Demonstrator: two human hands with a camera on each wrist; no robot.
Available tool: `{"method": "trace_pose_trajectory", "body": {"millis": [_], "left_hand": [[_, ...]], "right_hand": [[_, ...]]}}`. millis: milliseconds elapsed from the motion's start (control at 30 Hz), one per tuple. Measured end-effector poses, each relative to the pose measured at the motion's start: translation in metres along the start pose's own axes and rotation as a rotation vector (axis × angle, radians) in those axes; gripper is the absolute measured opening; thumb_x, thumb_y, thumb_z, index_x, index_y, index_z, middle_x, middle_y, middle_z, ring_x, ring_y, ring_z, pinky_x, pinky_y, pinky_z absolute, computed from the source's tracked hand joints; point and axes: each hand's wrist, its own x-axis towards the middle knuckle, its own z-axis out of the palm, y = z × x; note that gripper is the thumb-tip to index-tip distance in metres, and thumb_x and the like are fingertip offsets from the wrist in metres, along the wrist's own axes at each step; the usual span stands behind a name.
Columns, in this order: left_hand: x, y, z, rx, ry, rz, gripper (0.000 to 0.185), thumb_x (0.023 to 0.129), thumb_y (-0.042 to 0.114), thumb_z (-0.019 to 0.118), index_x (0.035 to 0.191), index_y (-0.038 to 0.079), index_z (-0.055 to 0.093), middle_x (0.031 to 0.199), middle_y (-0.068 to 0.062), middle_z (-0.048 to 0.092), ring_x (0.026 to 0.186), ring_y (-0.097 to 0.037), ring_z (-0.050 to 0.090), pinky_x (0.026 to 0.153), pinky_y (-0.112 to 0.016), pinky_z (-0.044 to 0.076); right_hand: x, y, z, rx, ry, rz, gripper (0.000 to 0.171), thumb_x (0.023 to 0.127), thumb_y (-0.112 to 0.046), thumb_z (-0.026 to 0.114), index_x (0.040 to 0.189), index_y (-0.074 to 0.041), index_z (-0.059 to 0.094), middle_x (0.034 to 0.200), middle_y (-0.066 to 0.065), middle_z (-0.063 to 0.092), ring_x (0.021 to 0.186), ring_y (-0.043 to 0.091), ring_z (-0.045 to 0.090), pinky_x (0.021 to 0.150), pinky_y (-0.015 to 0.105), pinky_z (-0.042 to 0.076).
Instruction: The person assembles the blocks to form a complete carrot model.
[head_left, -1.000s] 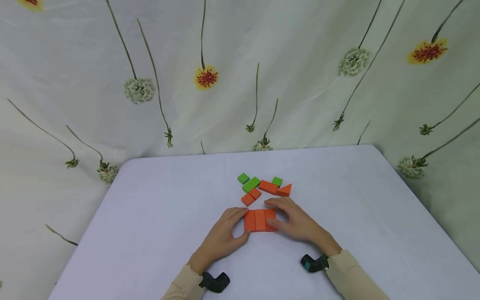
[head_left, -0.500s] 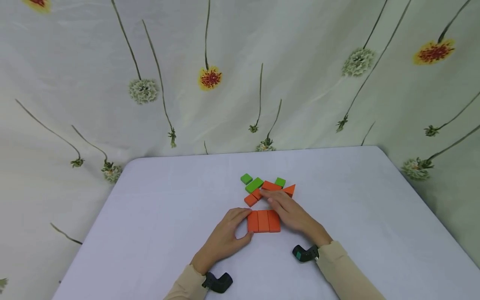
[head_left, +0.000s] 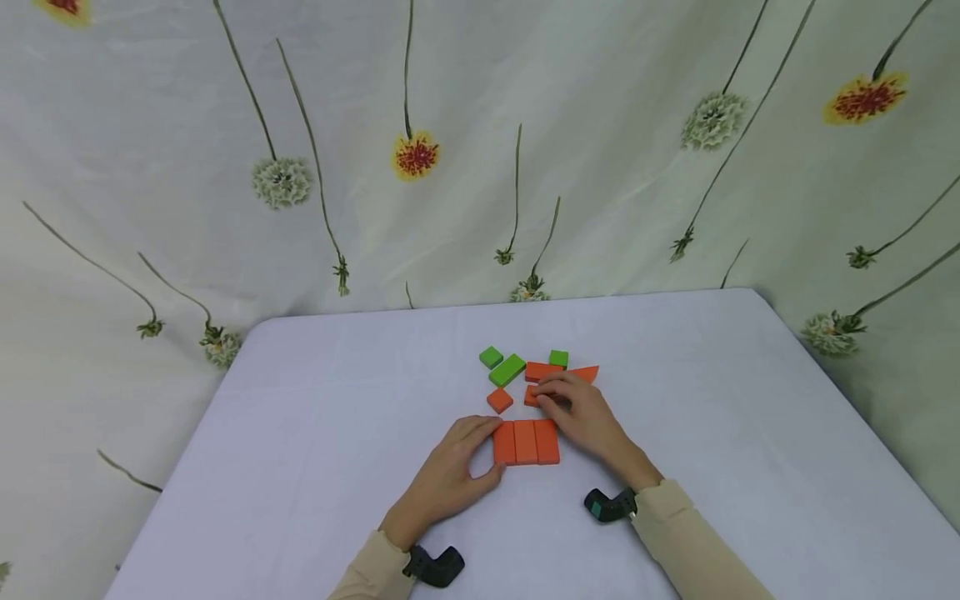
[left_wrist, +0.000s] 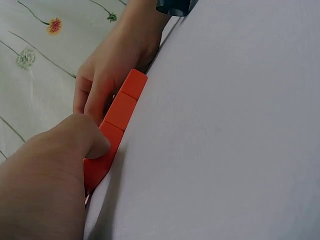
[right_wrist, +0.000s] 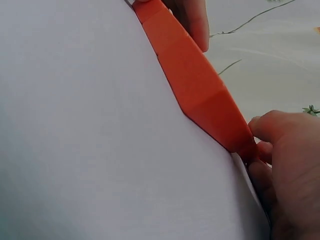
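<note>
While both grips pinch orange blocks (head_left: 526, 442), a pale lilac table (head_left: 315, 450) meets a flower-printed curtain (head_left: 480, 150).

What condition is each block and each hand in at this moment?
Row of three orange blocks: flat on the table, side by side, touching.
Left hand: grips the row's left end.
Right hand: pinches a small orange block behind the row.
Orange square block: lying loose, apart.
Green blocks: lying flat, untouched.
Orange triangle: flat, partly hidden by the right hand.
</note>
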Motion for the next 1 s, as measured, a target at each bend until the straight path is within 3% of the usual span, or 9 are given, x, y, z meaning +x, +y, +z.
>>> {"method": "trace_pose_trajectory", "body": {"millis": [200,567,1000], "left_hand": [[0.000,0.000,0.001,0.006,0.001,-0.011,0.059,0.090,0.030,0.078,0.143,0.008,0.060,0.143,-0.003,0.059,0.137,-0.016,0.050,0.116,-0.036,0.046],[-0.001,0.002,0.001,0.003,0.000,-0.016,0.058,0.090,0.029,0.078,0.142,0.009,0.060,0.143,-0.002,0.060,0.136,-0.017,0.051,0.114,-0.037,0.048],[-0.001,0.002,0.001,-0.007,-0.004,-0.018,0.058,0.090,0.028,0.078,0.143,0.009,0.060,0.143,-0.002,0.059,0.136,-0.018,0.051,0.115,-0.038,0.047]], "right_hand": [[-0.001,0.000,-0.001,0.024,0.018,0.056,0.024,0.091,-0.015,0.080,0.114,-0.012,0.077,0.114,0.004,0.075,0.101,0.020,0.072,0.090,0.039,0.062],[-0.002,-0.003,-0.016,0.005,-0.057,0.176,0.032,0.090,-0.025,0.081,0.120,-0.013,0.076,0.111,0.000,0.076,0.102,0.016,0.072,0.092,0.037,0.061],[-0.003,-0.018,-0.034,0.093,-0.281,-0.061,0.029,0.089,-0.017,0.080,0.117,-0.015,0.076,0.108,-0.008,0.073,0.092,0.008,0.066,0.085,0.029,0.060]]}}
